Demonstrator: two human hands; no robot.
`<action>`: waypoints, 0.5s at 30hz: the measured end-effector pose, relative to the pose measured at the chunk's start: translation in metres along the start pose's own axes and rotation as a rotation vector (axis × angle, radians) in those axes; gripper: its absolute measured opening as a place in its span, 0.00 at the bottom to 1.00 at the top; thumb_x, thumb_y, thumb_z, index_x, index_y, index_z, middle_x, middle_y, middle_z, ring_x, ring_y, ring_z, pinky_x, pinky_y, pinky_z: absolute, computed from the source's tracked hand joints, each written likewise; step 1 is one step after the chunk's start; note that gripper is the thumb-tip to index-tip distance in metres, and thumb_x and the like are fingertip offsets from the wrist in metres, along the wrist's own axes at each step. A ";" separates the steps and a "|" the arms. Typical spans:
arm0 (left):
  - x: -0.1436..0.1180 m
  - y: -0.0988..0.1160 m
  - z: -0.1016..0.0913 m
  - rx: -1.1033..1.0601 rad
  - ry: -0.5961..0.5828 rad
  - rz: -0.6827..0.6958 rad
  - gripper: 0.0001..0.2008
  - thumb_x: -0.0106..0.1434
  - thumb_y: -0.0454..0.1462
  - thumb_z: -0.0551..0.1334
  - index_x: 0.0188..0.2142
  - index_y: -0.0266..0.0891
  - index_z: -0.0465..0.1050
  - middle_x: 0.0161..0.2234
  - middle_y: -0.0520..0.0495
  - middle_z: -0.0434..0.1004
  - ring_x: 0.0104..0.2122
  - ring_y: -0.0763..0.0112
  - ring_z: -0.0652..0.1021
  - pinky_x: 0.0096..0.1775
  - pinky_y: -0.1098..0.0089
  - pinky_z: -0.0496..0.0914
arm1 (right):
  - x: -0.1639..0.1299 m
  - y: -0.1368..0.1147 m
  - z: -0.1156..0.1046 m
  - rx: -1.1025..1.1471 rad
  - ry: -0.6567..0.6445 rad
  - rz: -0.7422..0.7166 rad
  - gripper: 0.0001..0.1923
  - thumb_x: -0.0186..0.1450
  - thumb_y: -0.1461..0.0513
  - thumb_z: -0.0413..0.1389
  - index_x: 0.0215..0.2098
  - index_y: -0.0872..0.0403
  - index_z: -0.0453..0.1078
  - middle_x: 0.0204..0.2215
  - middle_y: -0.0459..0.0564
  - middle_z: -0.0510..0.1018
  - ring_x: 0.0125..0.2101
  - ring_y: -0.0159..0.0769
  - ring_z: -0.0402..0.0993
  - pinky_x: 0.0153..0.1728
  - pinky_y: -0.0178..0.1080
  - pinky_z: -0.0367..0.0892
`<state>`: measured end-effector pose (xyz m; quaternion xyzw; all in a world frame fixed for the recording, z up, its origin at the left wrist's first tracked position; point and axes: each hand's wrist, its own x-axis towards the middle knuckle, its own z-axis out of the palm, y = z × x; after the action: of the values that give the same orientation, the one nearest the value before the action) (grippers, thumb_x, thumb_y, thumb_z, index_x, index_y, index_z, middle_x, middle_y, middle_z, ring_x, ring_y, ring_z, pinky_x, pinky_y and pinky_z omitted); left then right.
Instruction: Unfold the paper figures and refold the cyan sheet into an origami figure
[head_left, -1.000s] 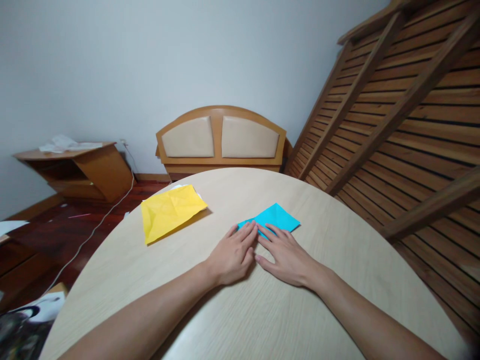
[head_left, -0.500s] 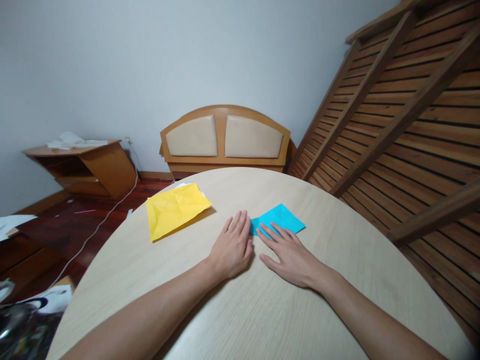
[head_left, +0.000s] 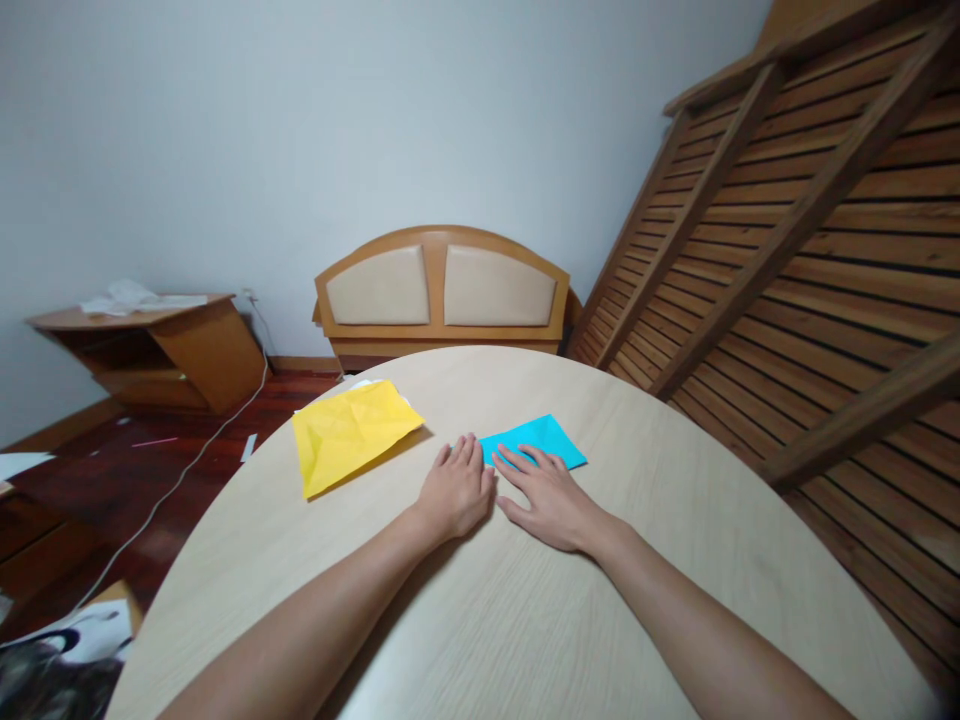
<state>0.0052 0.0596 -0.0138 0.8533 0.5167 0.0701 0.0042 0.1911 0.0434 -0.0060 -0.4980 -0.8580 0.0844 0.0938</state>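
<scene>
A folded sheet of bright blue paper [head_left: 553, 434] lies on the round pale wooden table [head_left: 480, 380]. Its left end disappears beneath the fingers of my left hand [head_left: 455, 492], which rest flat and close together. My right hand [head_left: 549, 502] lies with its fingers spread over the lower edge of the paper, the thumb apart on the tabletop. That lower edge is partly covered by my fingers. Left of my hands is a creased yellow sheet of paper [head_left: 356, 438], with a bit of white showing behind its far edge.
Beyond the table stands a wooden headboard [head_left: 441, 334] with two cream panels. A slatted wooden frame [head_left: 810, 250] leans at the right. At the left are a low cabinet [head_left: 214, 355] with crumpled white material on top, and a cable [head_left: 187, 470] across the dark red floor.
The view has tilted and shifted slightly. Both hands and the blue paper now sit a little further left in the picture. My hands stay on the paper; the yellow sheet looks unmoved.
</scene>
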 end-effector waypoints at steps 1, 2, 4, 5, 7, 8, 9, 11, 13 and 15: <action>0.000 -0.004 0.000 0.015 0.010 -0.025 0.27 0.74 0.40 0.43 0.65 0.22 0.58 0.67 0.26 0.56 0.67 0.50 0.60 0.65 0.51 0.55 | 0.000 -0.002 0.000 0.008 0.010 -0.015 0.31 0.70 0.50 0.49 0.68 0.49 0.58 0.69 0.51 0.58 0.66 0.59 0.54 0.62 0.62 0.52; 0.000 -0.007 0.001 0.028 0.024 -0.053 0.28 0.74 0.40 0.44 0.64 0.21 0.58 0.66 0.25 0.57 0.67 0.49 0.60 0.65 0.50 0.55 | 0.000 -0.003 -0.001 0.016 0.012 -0.031 0.31 0.69 0.50 0.50 0.68 0.50 0.59 0.69 0.51 0.59 0.65 0.59 0.54 0.62 0.61 0.53; -0.002 -0.010 0.002 0.040 0.080 -0.111 0.28 0.73 0.40 0.45 0.64 0.18 0.58 0.66 0.22 0.56 0.67 0.47 0.58 0.65 0.49 0.54 | -0.003 -0.003 -0.001 0.026 0.005 -0.057 0.33 0.69 0.50 0.51 0.68 0.52 0.58 0.68 0.52 0.59 0.65 0.58 0.55 0.62 0.59 0.54; -0.003 -0.011 0.002 0.034 0.115 -0.116 0.28 0.73 0.40 0.45 0.64 0.18 0.58 0.66 0.23 0.55 0.68 0.47 0.57 0.65 0.49 0.53 | -0.004 -0.003 -0.001 0.028 0.005 -0.064 0.33 0.68 0.50 0.52 0.68 0.53 0.58 0.68 0.52 0.60 0.65 0.58 0.55 0.61 0.59 0.54; -0.005 -0.009 0.003 -0.015 0.151 -0.033 0.27 0.72 0.39 0.46 0.65 0.22 0.57 0.68 0.27 0.53 0.69 0.50 0.55 0.66 0.50 0.52 | -0.005 -0.002 0.000 0.030 0.015 -0.075 0.33 0.68 0.51 0.52 0.68 0.53 0.59 0.68 0.53 0.60 0.64 0.57 0.56 0.61 0.59 0.55; -0.006 -0.008 0.003 -0.052 0.145 0.042 0.27 0.72 0.39 0.46 0.66 0.25 0.57 0.69 0.30 0.52 0.69 0.53 0.55 0.66 0.52 0.53 | -0.005 -0.001 0.000 0.033 0.023 -0.083 0.32 0.68 0.52 0.52 0.68 0.53 0.59 0.68 0.53 0.61 0.64 0.57 0.56 0.61 0.58 0.56; -0.006 -0.006 0.003 -0.091 0.125 0.116 0.26 0.72 0.38 0.46 0.66 0.28 0.56 0.69 0.32 0.52 0.69 0.57 0.56 0.66 0.54 0.54 | -0.005 0.001 0.001 0.037 0.033 -0.093 0.32 0.68 0.52 0.52 0.68 0.52 0.58 0.67 0.53 0.62 0.64 0.56 0.57 0.60 0.58 0.56; -0.005 -0.003 0.004 -0.149 0.076 0.195 0.25 0.73 0.38 0.46 0.66 0.30 0.57 0.68 0.34 0.55 0.68 0.60 0.59 0.66 0.56 0.55 | -0.004 0.003 0.002 0.050 0.053 -0.111 0.32 0.69 0.53 0.52 0.69 0.52 0.58 0.67 0.53 0.63 0.64 0.54 0.57 0.60 0.57 0.57; -0.003 -0.002 0.005 -0.162 0.047 0.173 0.25 0.73 0.39 0.46 0.66 0.31 0.58 0.67 0.34 0.57 0.67 0.59 0.60 0.66 0.53 0.56 | -0.003 0.007 0.002 0.062 0.069 -0.133 0.30 0.69 0.54 0.51 0.68 0.52 0.59 0.66 0.53 0.65 0.63 0.53 0.59 0.59 0.56 0.59; -0.001 -0.002 0.005 -0.149 0.032 0.134 0.25 0.73 0.40 0.46 0.65 0.30 0.59 0.67 0.33 0.57 0.67 0.56 0.60 0.66 0.50 0.55 | -0.003 0.012 -0.002 0.069 0.079 -0.168 0.25 0.70 0.55 0.52 0.64 0.51 0.66 0.63 0.52 0.70 0.62 0.52 0.62 0.59 0.55 0.60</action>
<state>0.0036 0.0596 -0.0190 0.8820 0.4519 0.1220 0.0547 0.2024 0.0469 -0.0072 -0.4235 -0.8891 0.0859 0.1512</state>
